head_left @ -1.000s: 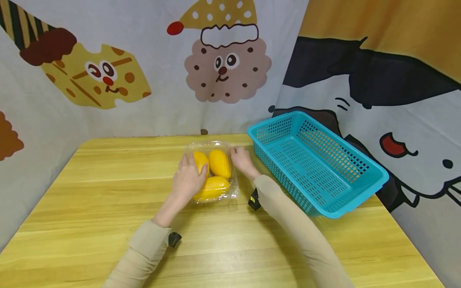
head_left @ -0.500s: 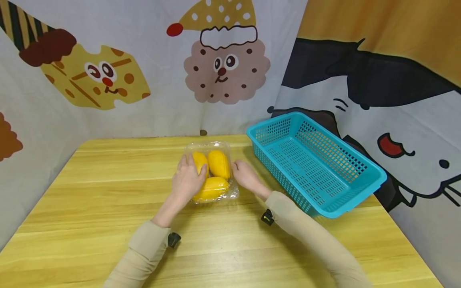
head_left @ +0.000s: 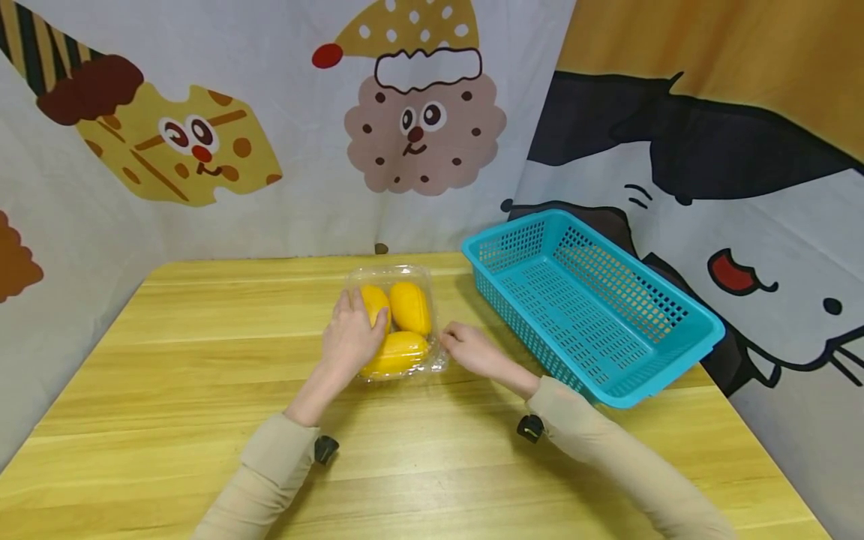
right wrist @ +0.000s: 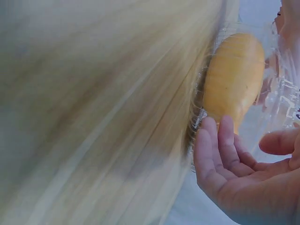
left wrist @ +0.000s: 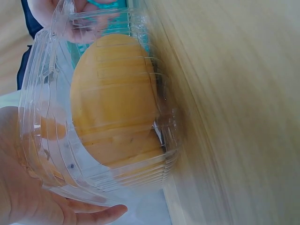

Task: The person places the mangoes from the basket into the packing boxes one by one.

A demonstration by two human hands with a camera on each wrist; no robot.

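Observation:
A clear plastic clamshell box [head_left: 421,276] lies on the table with three yellow mangoes in it: one on the left [head_left: 375,301], one at the back right [head_left: 409,309] and one across the front [head_left: 397,354]. My left hand [head_left: 349,336] rests on the box's left side, fingers stretched over the plastic and partly covering the left mango. By the box's front right corner is my right hand [head_left: 472,348], its fingers bent. The right wrist view shows its thumb [right wrist: 276,141] apart from the fingertips, which are at the box's side; whether they press the plastic is unclear.
A teal plastic basket [head_left: 533,330] with a perforated floor stands right of the box, slanting toward the table's right edge. Both hands work on a wooden table [head_left: 223,352]. A printed cloth [head_left: 290,217] hangs behind it.
My right hand has moved from the box's back right side toward its front right corner, along the right edge. My left hand and the box stay put.

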